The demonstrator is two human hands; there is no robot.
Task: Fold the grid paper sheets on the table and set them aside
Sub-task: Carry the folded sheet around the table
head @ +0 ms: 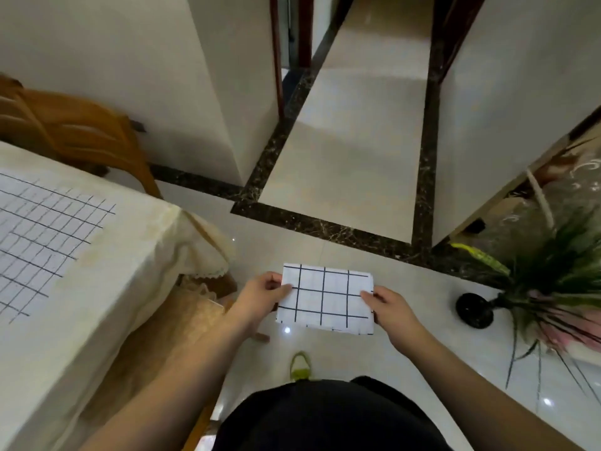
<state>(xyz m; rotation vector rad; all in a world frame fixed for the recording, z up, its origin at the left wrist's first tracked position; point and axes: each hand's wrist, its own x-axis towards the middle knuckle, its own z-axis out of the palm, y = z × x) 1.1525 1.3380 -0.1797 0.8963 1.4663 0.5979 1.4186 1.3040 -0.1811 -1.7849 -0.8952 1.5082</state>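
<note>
Two bare hands, left hand [260, 292] and right hand [392, 304], are showing; one folded white grid paper sheet [325, 299] is appearing between them; one flat unfolded grid paper sheet [42, 236] is lying on one cream-clothed table [130, 255]; one orange wooden chair [74, 135] and one green leafy potted plant [553, 275] are standing nearby.

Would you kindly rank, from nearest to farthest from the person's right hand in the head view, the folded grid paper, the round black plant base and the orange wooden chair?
1. Folded white grid paper: pinched at its right edge by the right hand.
2. Round black plant base: on the floor, to the right.
3. Orange wooden chair: far left, behind the table.
</note>
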